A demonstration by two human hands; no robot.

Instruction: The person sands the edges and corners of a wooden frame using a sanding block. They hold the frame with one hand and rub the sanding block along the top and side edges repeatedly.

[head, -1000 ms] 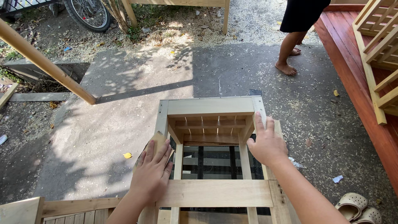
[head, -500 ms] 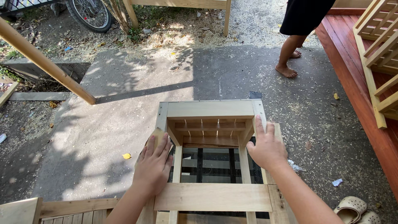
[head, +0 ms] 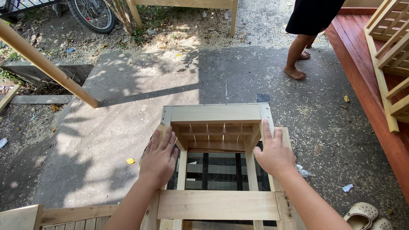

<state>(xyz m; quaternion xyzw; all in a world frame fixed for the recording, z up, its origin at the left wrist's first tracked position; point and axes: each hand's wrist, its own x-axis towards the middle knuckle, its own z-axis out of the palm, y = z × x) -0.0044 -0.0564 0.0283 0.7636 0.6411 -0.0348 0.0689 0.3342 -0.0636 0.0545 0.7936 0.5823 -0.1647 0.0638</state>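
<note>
A pale wooden frame (head: 215,114) of slats and rails stands on the concrete floor (head: 140,98), and everything else lies around it. Beyond its far rail, well apart, a barefoot person (head: 300,64) stands at the edge of the concrete; further off to the far left of the frame a bicycle wheel (head: 90,15) rests on leaf-strewn dirt. A long wooden pole (head: 44,66) slants down to the concrete left of the frame. To the right of the frame runs a red-brown wooden deck (head: 375,98) bearing a light slatted rack (head: 394,55), and near the frame's right near corner lie pale clogs (head: 366,216). A small yellow scrap (head: 130,161) sits on the concrete just left of the frame, and white scraps (head: 303,171) lie just right of it. Nothing stands between the hands and the frame. The left hand (head: 158,158) lies flat on the frame's left upright, fingers (head: 164,138) slightly spread over a small tan block (head: 161,128) pressed against the wood. The right hand (head: 275,152) rests on the right upright, fingers (head: 267,130) close together and pointing toward the far rail, palm down, gripping nothing. Sawdust speckles the sunlit, shadow-dappled concrete of this outdoor yard.
</note>
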